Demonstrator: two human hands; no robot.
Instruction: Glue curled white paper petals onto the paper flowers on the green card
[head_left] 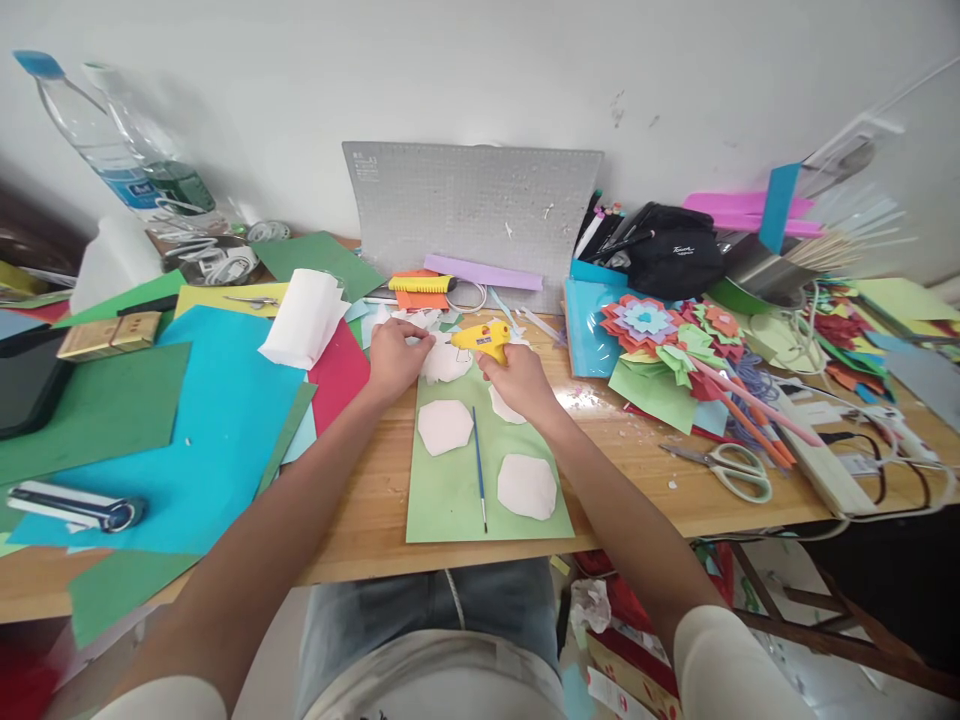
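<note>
Wooden bench against white wall, strewn with coloured paper. Right hand grips yellow glue gun above far end of pale green sheet, nozzle toward left hand. Left fingers drawn together near white paper piece; cannot tell whether they hold anything. Blue-handled brush on sheet.

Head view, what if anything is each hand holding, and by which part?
Right hand: glue gun, by the handle. Left hand: hold cannot be told.

A wooden desk stands against a white wall bearing small dark scuffs.
</note>
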